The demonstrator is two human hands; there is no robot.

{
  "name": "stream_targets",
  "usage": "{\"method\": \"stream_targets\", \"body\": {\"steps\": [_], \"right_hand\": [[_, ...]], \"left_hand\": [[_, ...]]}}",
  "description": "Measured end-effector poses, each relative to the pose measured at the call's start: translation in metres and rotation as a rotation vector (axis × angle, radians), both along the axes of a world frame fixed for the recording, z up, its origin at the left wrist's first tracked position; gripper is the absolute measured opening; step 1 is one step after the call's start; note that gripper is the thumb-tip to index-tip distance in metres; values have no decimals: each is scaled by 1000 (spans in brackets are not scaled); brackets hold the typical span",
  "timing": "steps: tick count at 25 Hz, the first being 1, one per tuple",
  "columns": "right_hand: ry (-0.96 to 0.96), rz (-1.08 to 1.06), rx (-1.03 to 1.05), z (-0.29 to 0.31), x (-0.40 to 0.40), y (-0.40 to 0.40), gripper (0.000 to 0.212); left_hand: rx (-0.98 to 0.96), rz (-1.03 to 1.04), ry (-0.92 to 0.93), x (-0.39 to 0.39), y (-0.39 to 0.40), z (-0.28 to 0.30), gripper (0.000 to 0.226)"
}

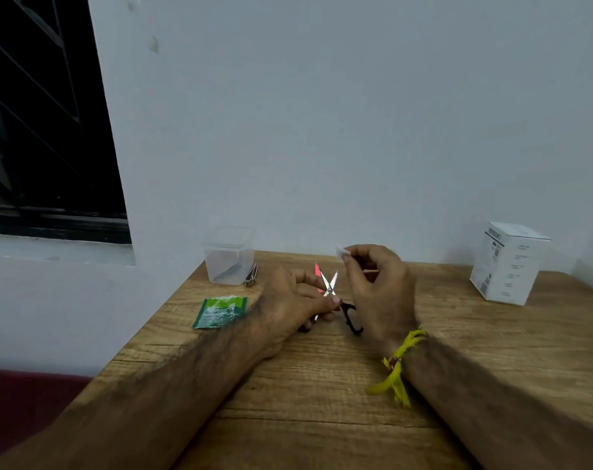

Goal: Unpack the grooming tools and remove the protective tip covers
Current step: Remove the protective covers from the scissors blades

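- Nearest the camera, both forearms stretch out over the wooden table (288,385), and there's a yellow thread band (398,368) tied on the right wrist.
- The left hand (293,307) grips a small pair of scissors (329,288) around the pivot, fingers curled with the thumb pressing near the screw. The black handle loops (351,318) hang toward the person and the blades point away and up, spread into an X.
- The right hand (376,283) sits just right of the blades and a bit higher, pinching a little whitish piece (340,252) between thumb and fingertip. My guess is that's a tip cover, but it's too blurry to be sure. A thin pale stick also pokes out by that hand.
- Something pink (318,271) shows just behind the blades; can't tell what it is.
- Key bit for whatever's next: the scissors' long axis runs near-to-far, tips aimed away, the left hand already holding them and the right hand nearest the tips. So any cover left on would slide off away from the body.
- Left of the hands lies a green sachet (220,312).
- Further back, a clear plastic tub (229,256) with a metal clipper-looking tool (251,278) leaning against it.
- Far right, a white box (508,262) near the wall.
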State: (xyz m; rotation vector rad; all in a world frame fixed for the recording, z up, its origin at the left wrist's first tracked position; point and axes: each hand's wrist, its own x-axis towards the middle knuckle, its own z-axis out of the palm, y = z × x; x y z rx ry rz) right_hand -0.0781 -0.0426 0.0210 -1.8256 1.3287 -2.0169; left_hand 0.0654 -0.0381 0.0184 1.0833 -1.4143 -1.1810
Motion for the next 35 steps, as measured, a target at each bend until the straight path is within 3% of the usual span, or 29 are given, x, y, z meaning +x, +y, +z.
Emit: {"method": "stream_targets", "body": {"steps": [4, 7, 14, 19, 28, 30, 31, 35], "right_hand": [[110, -21, -112, -2, 0, 4, 6], [322, -84, -179, -3, -1, 5, 5], [596, -173, -181, -3, 0, 8, 5], [623, -171, -197, -1, -7, 10, 8], [705, -127, -122, -2, -7, 9, 11], [627, -95, -113, -1, -9, 9, 11], [497, -70, -78, 0, -10, 9, 11], [-341, 296, 316, 10, -9, 9, 8]], "left_hand": [[-26, 39, 22, -4, 1, 0, 26], [-21, 74, 95, -8, 2, 1, 29], [-64, 20, 113, -6, 1, -1, 14], [1, -27, 128, -4, 3, 1, 27], [10, -37, 113, -4, 4, 1, 20], [9, -32, 114, -5, 3, 0, 22], [7, -25, 120, -5, 3, 0, 24], [-24, 35, 191, -5, 1, 1, 41]]}}
